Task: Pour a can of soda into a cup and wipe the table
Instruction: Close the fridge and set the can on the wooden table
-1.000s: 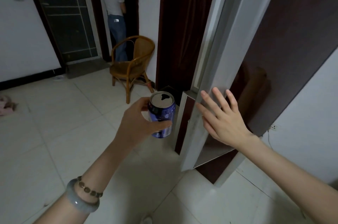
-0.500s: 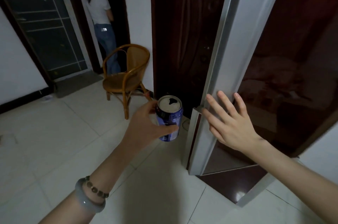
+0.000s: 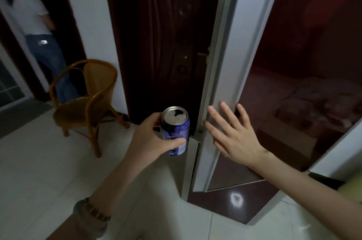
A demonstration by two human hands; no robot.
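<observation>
A: Where did we find the soda can (image 3: 177, 122)?
B: Upright in the left hand (image 3: 148, 140), top already open, above the tiled floor (image 3: 39, 171); the hand's fingers (image 3: 155, 120) curled round the far side and the thumb crossed the label, so we could not read the print
A: And the right hand (image 3: 235, 140)?
B: Fingers straight and spread, laid on the grey door edge (image 3: 225, 63). Behind the dark glass (image 3: 293, 53) we made out only dim shapes. The person (image 3: 35, 22) beyond the wicker chair (image 3: 86, 98) was blurred and cut off at the left
</observation>
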